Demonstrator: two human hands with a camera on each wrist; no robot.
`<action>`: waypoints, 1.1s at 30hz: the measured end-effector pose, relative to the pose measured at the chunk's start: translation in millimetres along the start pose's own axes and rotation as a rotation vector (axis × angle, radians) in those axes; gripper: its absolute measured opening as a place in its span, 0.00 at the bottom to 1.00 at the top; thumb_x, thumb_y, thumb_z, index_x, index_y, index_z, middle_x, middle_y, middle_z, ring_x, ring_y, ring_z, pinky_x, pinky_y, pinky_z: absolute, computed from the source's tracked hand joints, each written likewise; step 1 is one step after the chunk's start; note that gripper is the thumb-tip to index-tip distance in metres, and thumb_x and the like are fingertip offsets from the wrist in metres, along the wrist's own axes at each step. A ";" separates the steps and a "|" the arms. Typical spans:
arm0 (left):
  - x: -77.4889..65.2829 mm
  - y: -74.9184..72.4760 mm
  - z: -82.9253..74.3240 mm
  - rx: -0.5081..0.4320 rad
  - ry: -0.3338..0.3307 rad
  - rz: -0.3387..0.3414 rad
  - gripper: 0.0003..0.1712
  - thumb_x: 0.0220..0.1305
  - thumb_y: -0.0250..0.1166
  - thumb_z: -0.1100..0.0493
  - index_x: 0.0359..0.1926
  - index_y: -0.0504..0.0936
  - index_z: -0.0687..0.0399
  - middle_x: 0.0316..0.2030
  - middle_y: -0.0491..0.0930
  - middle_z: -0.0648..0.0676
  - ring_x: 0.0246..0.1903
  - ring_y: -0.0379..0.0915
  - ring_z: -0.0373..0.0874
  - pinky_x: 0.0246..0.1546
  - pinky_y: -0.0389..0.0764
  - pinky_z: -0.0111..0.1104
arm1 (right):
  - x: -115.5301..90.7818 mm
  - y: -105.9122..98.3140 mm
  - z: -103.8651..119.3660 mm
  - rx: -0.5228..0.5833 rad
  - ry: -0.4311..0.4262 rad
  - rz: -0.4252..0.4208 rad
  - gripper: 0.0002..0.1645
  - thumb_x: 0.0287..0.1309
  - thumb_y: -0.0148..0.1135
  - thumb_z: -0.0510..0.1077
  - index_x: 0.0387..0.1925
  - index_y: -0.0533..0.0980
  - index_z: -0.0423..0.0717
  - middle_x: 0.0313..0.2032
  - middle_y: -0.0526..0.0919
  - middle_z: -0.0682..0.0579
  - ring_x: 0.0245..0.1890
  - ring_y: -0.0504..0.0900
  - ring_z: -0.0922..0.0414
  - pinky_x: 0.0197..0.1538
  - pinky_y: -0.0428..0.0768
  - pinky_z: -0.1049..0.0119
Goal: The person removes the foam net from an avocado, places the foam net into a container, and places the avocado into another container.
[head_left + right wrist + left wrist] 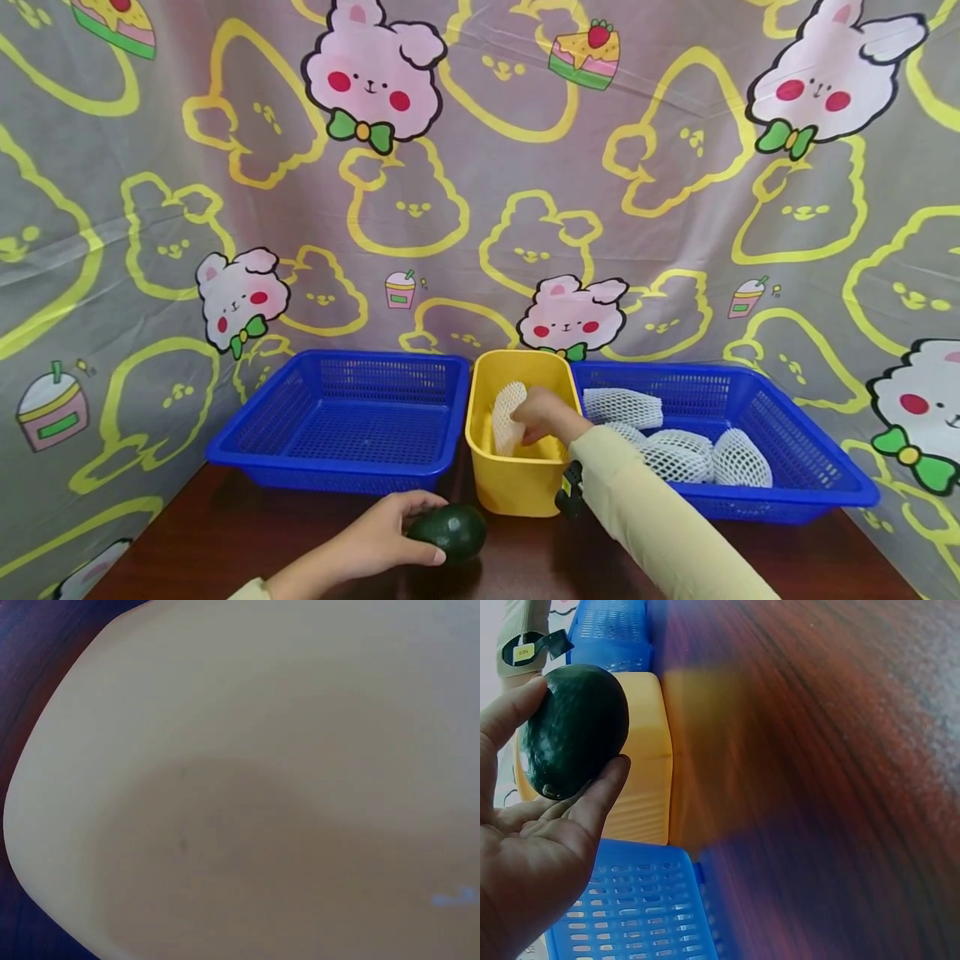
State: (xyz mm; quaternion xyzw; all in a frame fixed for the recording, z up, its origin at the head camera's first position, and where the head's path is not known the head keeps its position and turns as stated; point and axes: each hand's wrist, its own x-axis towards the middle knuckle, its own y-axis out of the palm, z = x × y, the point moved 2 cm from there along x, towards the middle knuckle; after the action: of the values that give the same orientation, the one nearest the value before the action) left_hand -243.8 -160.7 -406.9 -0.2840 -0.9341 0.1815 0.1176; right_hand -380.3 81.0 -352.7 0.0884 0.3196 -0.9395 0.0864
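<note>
A dark green avocado point(456, 533) is gripped between the thumb and fingers of my left hand point(384, 535), above the table's front part. The left wrist view shows the same avocado point(577, 731) with fingers on both sides of it. My right hand point(547, 413) reaches down into the yellow bin point(517, 490), its fingers on a white foam net sleeve point(508, 412) which it seems to hold. The fingertips are partly hidden. In the right wrist view a blurred pale surface fills nearly everything, so that hand does not show there.
Left of the bin stands a blue basket point(330, 477) with nothing seen inside. Another blue basket point(810, 496), at right, holds several net-wrapped items point(678, 457), partly behind the right sleeve. All stand on a dark brown table point(180, 546) before a patterned curtain point(480, 183).
</note>
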 end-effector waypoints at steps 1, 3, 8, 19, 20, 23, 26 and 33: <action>-0.1 0.0 -0.2 -0.002 -0.003 0.000 0.32 0.50 0.74 0.61 0.55 0.74 0.68 0.45 0.80 0.56 0.41 0.79 0.41 0.39 0.79 0.29 | 0.2 0.4 0.0 0.001 0.002 0.007 0.14 0.60 0.59 0.32 0.45 0.71 0.26 0.34 0.78 0.40 0.28 0.84 0.47 0.34 0.84 0.58; -0.4 0.1 -0.3 -0.003 -0.011 0.000 0.32 0.50 0.74 0.60 0.55 0.74 0.68 0.45 0.80 0.56 0.41 0.79 0.41 0.39 0.79 0.29 | 0.3 1.1 0.3 -0.010 0.007 0.013 0.12 0.60 0.60 0.32 0.43 0.71 0.26 0.33 0.78 0.39 0.31 0.84 0.46 0.35 0.83 0.59; -1.3 0.2 0.1 0.003 -0.019 0.001 0.32 0.50 0.74 0.60 0.55 0.74 0.68 0.46 0.80 0.56 0.41 0.79 0.41 0.39 0.79 0.29 | 0.3 2.9 0.4 -0.043 0.004 0.011 0.08 0.59 0.61 0.31 0.37 0.71 0.30 0.32 0.77 0.40 0.33 0.83 0.47 0.35 0.83 0.60; -3.4 -3.9 -2.6 0.009 0.005 -0.009 0.31 0.50 0.74 0.60 0.54 0.75 0.67 0.45 0.80 0.56 0.41 0.79 0.42 0.40 0.79 0.30 | -1.7 -3.7 0.7 -0.129 -0.026 0.000 0.14 0.58 0.64 0.34 0.41 0.71 0.28 0.38 0.77 0.42 0.42 0.79 0.45 0.43 0.82 0.52; -3.5 -4.7 -3.1 0.011 0.008 -0.010 0.31 0.51 0.74 0.60 0.54 0.75 0.67 0.45 0.80 0.56 0.41 0.80 0.42 0.40 0.79 0.30 | -1.7 -4.9 0.5 -0.145 -0.029 -0.004 0.14 0.58 0.64 0.35 0.40 0.71 0.29 0.37 0.76 0.43 0.42 0.79 0.46 0.43 0.82 0.52; -4.4 -8.0 -4.7 0.020 0.012 -0.016 0.31 0.51 0.73 0.60 0.55 0.75 0.67 0.46 0.80 0.57 0.41 0.80 0.43 0.40 0.79 0.30 | -2.5 -8.5 0.3 -0.182 -0.048 -0.014 0.12 0.58 0.65 0.35 0.36 0.71 0.31 0.33 0.73 0.46 0.38 0.77 0.49 0.41 0.83 0.54; -5.5 -11.3 -6.1 0.024 0.009 -0.020 0.32 0.52 0.73 0.59 0.56 0.74 0.69 0.47 0.79 0.59 0.42 0.79 0.43 0.41 0.79 0.30 | -4.7 -11.7 0.8 -0.208 -0.074 -0.012 0.11 0.57 0.65 0.36 0.35 0.73 0.31 0.32 0.73 0.47 0.36 0.77 0.50 0.39 0.83 0.55; -6.7 -17.5 -11.6 0.037 0.016 -0.027 0.33 0.54 0.73 0.58 0.57 0.72 0.70 0.49 0.79 0.60 0.44 0.79 0.44 0.41 0.79 0.31 | -12.4 -16.7 4.4 -0.226 -0.103 -0.002 0.28 0.60 0.65 0.40 0.54 0.70 0.24 0.50 0.77 0.36 0.45 0.80 0.46 0.42 0.82 0.56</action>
State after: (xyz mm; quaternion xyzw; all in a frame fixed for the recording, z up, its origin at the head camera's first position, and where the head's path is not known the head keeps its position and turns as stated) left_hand -243.1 -174.9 -390.0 -0.2707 -0.9333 0.1950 0.1328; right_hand -372.4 92.6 -336.7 0.0295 0.4186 -0.9009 0.1111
